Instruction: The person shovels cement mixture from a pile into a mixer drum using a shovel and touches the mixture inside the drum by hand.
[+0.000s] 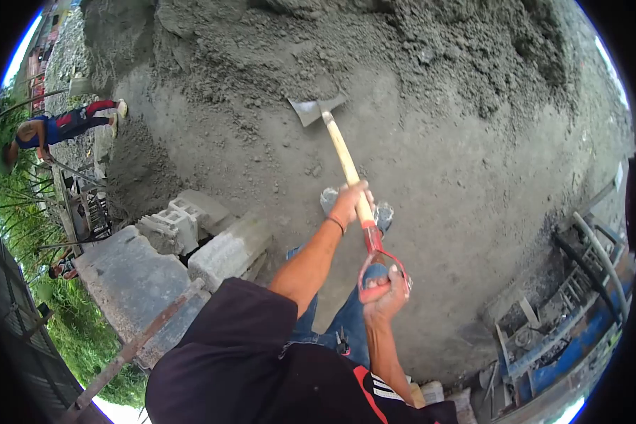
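Observation:
A shovel with a pale wooden shaft and a red D-shaped handle stretches forward from my body. Its metal blade rests at the lower edge of a grey pile of sand or mixed material. My left hand is wrapped round the shaft, just above the red socket. At the near end, my right hand grips the crossbar of the handle. My shoes show partly below the shaft, with light coverings on them.
Concrete blocks and a large slab stand on the left, with a rusty bar across the slab. Another person holds a long tool at the far left. Blue metal equipment stands at lower right.

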Available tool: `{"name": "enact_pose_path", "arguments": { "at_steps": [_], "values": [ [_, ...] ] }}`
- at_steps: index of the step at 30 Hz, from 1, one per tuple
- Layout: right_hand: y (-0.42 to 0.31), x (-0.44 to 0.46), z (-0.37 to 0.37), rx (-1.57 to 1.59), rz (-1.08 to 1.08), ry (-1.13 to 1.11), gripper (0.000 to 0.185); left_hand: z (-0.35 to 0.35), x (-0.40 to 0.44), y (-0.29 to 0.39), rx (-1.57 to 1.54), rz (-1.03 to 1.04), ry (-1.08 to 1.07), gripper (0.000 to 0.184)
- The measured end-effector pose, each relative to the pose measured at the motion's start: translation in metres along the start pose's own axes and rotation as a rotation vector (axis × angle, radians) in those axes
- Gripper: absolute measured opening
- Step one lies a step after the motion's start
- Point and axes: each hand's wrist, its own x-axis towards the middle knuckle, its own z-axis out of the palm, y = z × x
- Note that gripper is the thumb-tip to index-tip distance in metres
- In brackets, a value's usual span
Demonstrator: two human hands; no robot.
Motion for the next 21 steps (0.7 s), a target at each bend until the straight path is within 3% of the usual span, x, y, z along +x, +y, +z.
{"name": "enact_pose_path", "arguments": {
  "at_steps": [2,5,7,10,11,13,16,17,18,20,21],
  "values": [
    [-0.004,-0.004,0.022,0.04,0.024,-0.037,0.008,-0.012,0.013,-0.013,-0.098,-0.103,-0.012,0.014],
    [-0.008,-0.013,0.031,-0.025,0.006,-0.124,0.013,-0.002,-0.003,0.006,-0.048,-0.01,0.006,0.014],
    [-0.015,-0.028,0.057,-0.042,-0.004,-0.139,0.014,0.003,-0.005,0.029,0.0,-0.064,0.02,0.015],
    [-0.006,0.007,0.138,0.064,0.036,-0.193,0.009,0.015,0.041,0.106,-0.014,-0.036,0.018,0.014],
    [0.0,0.033,0.169,0.054,0.018,-0.274,0.009,0.022,0.07,0.137,-0.02,0.011,-0.032,0.014],
    [0.001,0.084,0.23,-0.017,-0.023,-0.233,0.007,0.035,0.142,0.182,-0.038,0.084,-0.067,0.016],
    [-0.007,0.142,0.205,-0.229,-0.074,-0.182,0.008,0.04,0.158,0.168,-0.029,0.074,-0.184,0.025],
    [-0.005,0.166,0.185,-0.22,-0.053,-0.139,0.008,0.032,0.169,0.162,0.067,-0.073,-0.231,0.04],
    [-0.002,0.191,0.166,-0.206,-0.037,-0.104,0.008,0.027,0.17,0.159,0.061,-0.089,-0.222,0.04],
    [0.007,0.237,0.139,-0.288,-0.136,-0.064,0.008,0.017,0.18,0.175,0.411,-0.143,-0.213,0.058],
    [0.014,0.264,0.12,-0.375,-0.133,0.018,0.008,0.005,0.205,0.175,0.415,-0.127,-0.142,0.066]
  ]
}}
